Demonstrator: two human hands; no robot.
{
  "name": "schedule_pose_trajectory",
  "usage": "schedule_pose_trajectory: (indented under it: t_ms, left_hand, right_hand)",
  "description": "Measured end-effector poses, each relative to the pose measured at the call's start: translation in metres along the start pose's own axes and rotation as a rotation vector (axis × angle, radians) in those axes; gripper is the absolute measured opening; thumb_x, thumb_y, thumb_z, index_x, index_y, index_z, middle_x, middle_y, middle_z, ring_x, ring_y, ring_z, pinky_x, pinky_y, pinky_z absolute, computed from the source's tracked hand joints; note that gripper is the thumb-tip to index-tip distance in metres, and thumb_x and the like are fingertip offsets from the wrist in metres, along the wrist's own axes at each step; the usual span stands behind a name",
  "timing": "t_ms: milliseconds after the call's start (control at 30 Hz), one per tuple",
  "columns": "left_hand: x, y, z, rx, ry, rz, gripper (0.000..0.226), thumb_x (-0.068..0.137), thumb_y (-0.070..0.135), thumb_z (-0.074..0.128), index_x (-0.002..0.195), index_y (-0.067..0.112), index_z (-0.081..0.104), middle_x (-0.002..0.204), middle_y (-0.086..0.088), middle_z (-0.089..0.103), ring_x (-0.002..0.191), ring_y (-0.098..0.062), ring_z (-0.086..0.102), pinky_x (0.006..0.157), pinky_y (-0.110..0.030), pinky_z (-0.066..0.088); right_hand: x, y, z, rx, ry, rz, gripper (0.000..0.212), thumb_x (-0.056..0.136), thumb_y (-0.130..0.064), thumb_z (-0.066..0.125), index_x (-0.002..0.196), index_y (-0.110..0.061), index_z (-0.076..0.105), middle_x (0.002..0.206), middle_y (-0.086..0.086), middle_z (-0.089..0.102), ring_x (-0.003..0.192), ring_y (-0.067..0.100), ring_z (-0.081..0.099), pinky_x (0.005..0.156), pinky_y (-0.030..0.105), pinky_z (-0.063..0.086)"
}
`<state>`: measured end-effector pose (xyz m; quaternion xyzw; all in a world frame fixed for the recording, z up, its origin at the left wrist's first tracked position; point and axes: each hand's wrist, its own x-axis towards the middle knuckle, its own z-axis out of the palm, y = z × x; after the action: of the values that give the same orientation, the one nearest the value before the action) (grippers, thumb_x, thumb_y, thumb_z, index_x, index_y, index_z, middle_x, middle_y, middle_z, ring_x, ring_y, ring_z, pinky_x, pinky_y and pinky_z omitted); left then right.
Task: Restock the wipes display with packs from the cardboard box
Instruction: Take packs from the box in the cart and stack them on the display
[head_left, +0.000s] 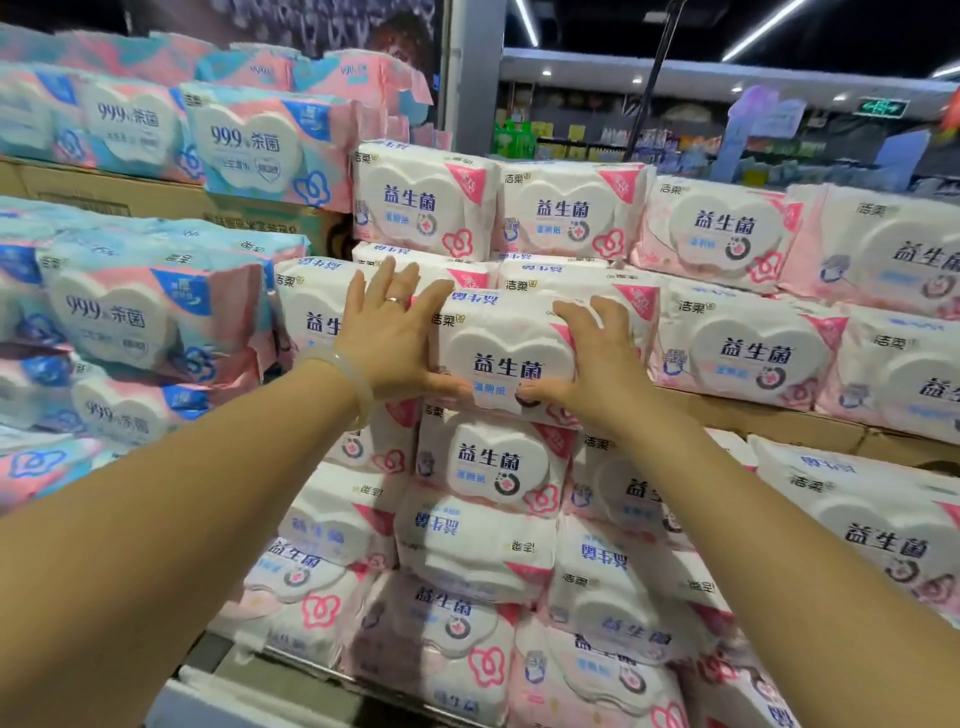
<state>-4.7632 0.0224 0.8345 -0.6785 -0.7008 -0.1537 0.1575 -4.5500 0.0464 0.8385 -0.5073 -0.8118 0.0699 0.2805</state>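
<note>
The soft, light, probably slippery pack (511, 358) is best held at its two ends: the left hand (392, 338) presses with straight fingers, the right hand (597, 358) grips it with curled fingers.

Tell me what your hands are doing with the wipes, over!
Left hand flat on left edge of wipes pack. Right hand curled on its right side. Stacked packs close on both sides. Nothing blocking.

Pink wipes packs (566, 213) read 益生菌 and 洁柔; blue packs (249, 150) read 99.9 杀菌
</note>
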Motion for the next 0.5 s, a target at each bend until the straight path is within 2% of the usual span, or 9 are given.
schedule_pose_trajectory:
  t_ms: [100,200,300,433,500]
  left_hand:
    - [-0.013,0.008,-0.003,0.013,0.028,-0.043,0.121,0.066,0.074,0.062,0.152,0.026,-0.010,0.160,-0.015,-0.011,0.146,-0.033,-0.019,0.117,-0.051,-0.007]
    - [-0.034,0.013,-0.006,-0.026,0.105,-0.025,0.114,0.074,0.065,0.063,0.151,0.025,-0.011,0.159,-0.013,-0.015,0.146,-0.031,-0.018,0.117,-0.049,-0.007]
    - [-0.062,0.002,-0.005,-0.090,0.100,0.045,0.108,0.078,0.057,0.065,0.152,0.025,-0.007,0.159,-0.010,-0.015,0.147,-0.029,-0.017,0.118,-0.047,-0.006]
    - [-0.109,-0.043,-0.001,-0.023,0.029,0.048,0.105,0.079,0.057,0.063,0.152,0.025,-0.006,0.159,-0.009,-0.018,0.147,-0.029,-0.017,0.118,-0.045,-0.005]
    - [-0.141,-0.076,-0.002,0.011,0.013,0.046,0.111,0.074,0.057,0.069,0.153,0.022,-0.001,0.160,-0.013,-0.008,0.148,-0.034,-0.007,0.118,-0.050,0.003]
  right_hand:
    - [-0.007,-0.006,-0.005,-0.145,-0.024,0.048,0.109,0.074,-0.050,0.076,0.154,-0.031,0.003,0.159,0.007,-0.022,0.148,0.033,-0.013,0.120,0.051,0.006]
    - [-0.017,-0.021,-0.008,-0.350,0.029,0.023,0.117,0.073,-0.061,0.070,0.152,-0.033,-0.012,0.155,0.008,-0.034,0.144,0.032,-0.029,0.117,0.054,-0.009]
    - [-0.031,-0.053,-0.002,-0.467,0.025,-0.144,0.106,0.080,-0.059,0.063,0.153,-0.029,-0.007,0.157,0.009,-0.028,0.144,0.032,-0.028,0.116,0.052,-0.011]
    - [-0.049,-0.113,0.035,-0.498,-0.069,-0.309,0.099,0.087,-0.047,0.063,0.154,-0.027,-0.007,0.158,0.008,-0.026,0.146,0.032,-0.024,0.117,0.051,-0.009]
    - [-0.058,-0.145,0.063,-0.490,-0.108,-0.349,0.098,0.087,-0.046,0.064,0.154,-0.027,-0.004,0.159,0.009,-0.024,0.146,0.033,-0.022,0.118,0.052,-0.006]
